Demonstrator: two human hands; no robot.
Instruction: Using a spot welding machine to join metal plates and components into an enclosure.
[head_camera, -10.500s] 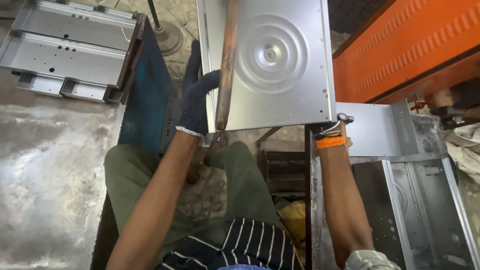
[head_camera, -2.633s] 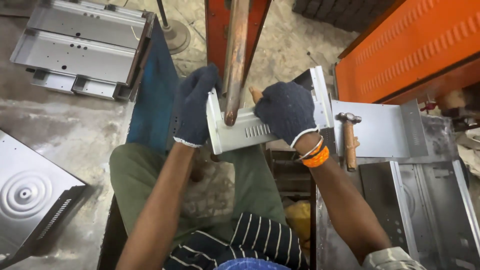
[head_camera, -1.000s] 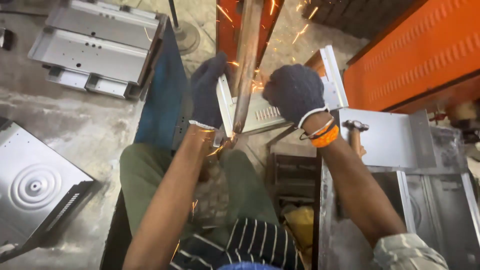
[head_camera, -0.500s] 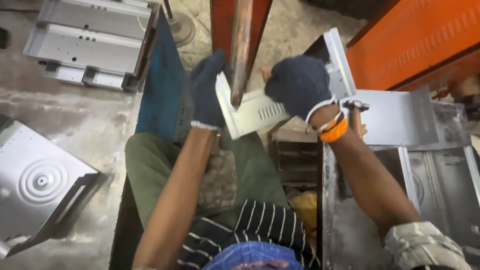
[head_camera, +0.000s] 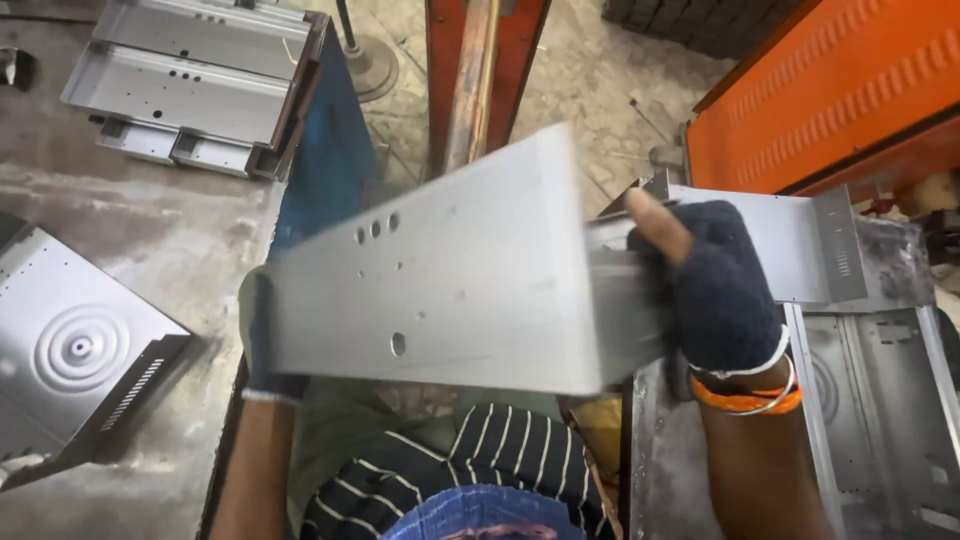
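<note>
I hold a bent grey sheet-metal panel with several small round holes, lifted close to the camera and blurred by motion. My left hand, in a dark glove, grips its left end; most of that hand is hidden behind the panel. My right hand, in a dark glove with a bare thumb tip and orange bands at the wrist, grips its right end. Behind the panel rises a rusty upright bar on an orange machine post.
A pressed panel with concentric rings lies at the left on the worn grey surface. Stacked metal trays sit at the upper left. More panels lie at the right, beside an orange machine body. A blue frame edge runs beside my left arm.
The panel has come away from the upright bar and swung up toward the camera, its broad face now showing. The sparks seen a second ago are gone. Both hands still hold it.
</note>
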